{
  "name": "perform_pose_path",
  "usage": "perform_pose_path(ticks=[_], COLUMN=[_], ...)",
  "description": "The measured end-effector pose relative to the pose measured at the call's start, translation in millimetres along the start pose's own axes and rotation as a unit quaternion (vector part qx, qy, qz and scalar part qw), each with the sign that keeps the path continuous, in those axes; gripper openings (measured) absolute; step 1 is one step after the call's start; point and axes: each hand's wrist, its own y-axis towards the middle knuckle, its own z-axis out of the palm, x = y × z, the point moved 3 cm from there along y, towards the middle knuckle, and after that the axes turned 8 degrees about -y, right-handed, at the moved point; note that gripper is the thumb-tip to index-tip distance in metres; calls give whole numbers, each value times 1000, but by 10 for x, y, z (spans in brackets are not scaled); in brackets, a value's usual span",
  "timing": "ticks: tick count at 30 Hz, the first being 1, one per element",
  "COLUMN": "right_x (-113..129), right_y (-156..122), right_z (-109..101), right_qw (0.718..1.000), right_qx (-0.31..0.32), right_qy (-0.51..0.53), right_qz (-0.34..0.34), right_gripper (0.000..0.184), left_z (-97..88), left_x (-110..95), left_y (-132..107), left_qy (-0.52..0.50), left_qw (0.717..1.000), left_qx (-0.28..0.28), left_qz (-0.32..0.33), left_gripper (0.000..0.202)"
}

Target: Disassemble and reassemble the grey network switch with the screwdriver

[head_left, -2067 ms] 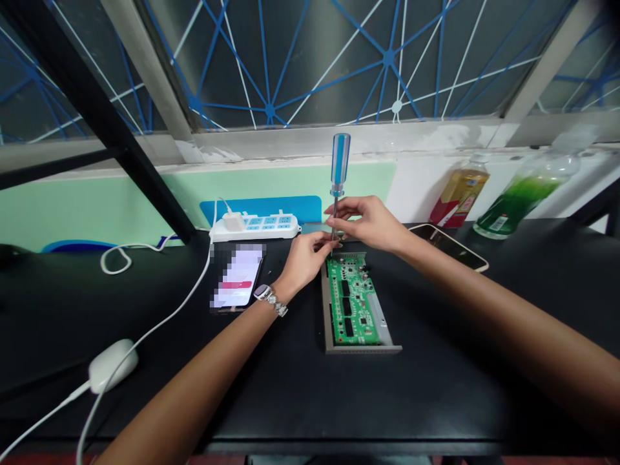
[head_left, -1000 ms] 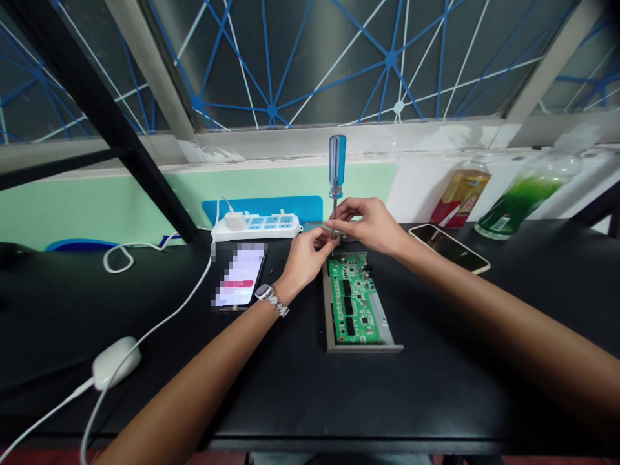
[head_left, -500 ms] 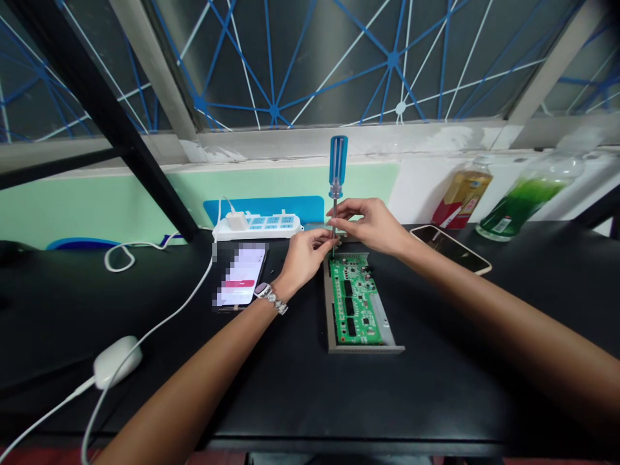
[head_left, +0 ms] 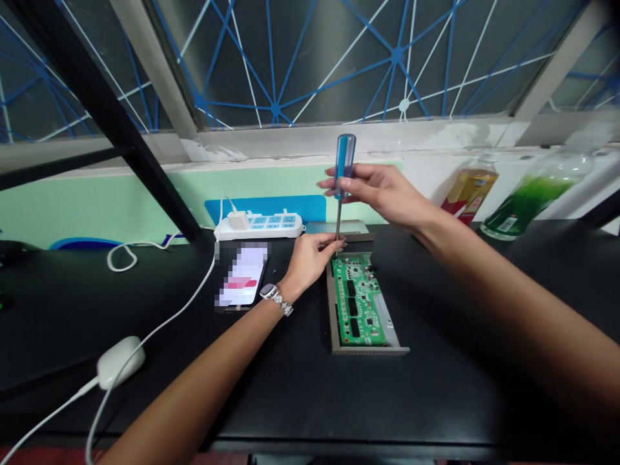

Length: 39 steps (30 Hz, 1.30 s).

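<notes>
A screwdriver (head_left: pixel 345 158) with a clear blue handle stands nearly upright over the far left corner of a green circuit board (head_left: pixel 361 303). The board sits in a shallow metal case (head_left: pixel 334 323) on the black table. My right hand (head_left: pixel 382 190) grips the handle's lower part between thumb and fingers. Lower down, my left hand (head_left: pixel 312 258) pinches the shaft close to its tip, beside the case's far edge. The tip itself is hidden by the fingers and the corner, so whether it touches a screw I cannot tell.
Left of the board lies a lit phone (head_left: pixel 245 278), with a tiny dark piece (head_left: pixel 274 271) beside it. Behind are a power strip (head_left: pixel 276 225) and a flat metal cover (head_left: pixel 358 232). A white adapter (head_left: pixel 121 361) trails cables at left. Two bottles (head_left: pixel 472 187) stand back right.
My right hand has moved up from the screwdriver's shaft to its handle. My left hand stays pinched low on the shaft. The handle leans slightly more to the right.
</notes>
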Motion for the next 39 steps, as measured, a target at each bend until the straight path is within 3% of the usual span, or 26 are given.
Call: perform_pose_path(ticks=[2,6,8,11,12,17,21,24,27,29,35,39], right_x=[20,-43,-41,1,9,-65,-116,-114,-95,-71,-48,38], right_y=[68,120,109,71,61,72,72,54,38,22,-32,-66], right_z=[-12,-6,-4,-20,-38,-58,24,21,21,27,92,110], right_qw=[1000,989,992,999,999,983,969,973,988,989,982,990], right_qx=[-27,-138,-114,-7,3,-145,-202,-173,-73,-39,-58,-103], right_qy=[-1,-56,-58,-32,-36,-114,-143,-150,-133,-144,-178,-95], right_qz=[-2,5,1,-8,-9,-7,-11,2,13,8,17,33], right_gripper=[32,36,36,33,31,36,37,35,35,38,43,41], left_z=[4,17,21,23,24,40,56,51,52,67,47,-272], left_x=[-1,-4,-12,-38,-48,-71,-43,-32,-45,-52,-186,-524], left_y=[-11,-34,-43,-52,-55,-64,-58,-58,-78,-106,-165,-113], left_qy=[-4,-15,-14,2,6,13,17,13,31,62,148,212], left_qw=[1000,1000,1000,1000,1000,1000,1000,1000,999,998,986,973], left_qx=[6,1,3,10,12,3,10,12,7,-2,-27,-13], left_qz=[-3,-3,-1,2,2,0,1,3,15,25,71,93], left_gripper=[21,20,21,20,19,18,18,19,19,19,20,22])
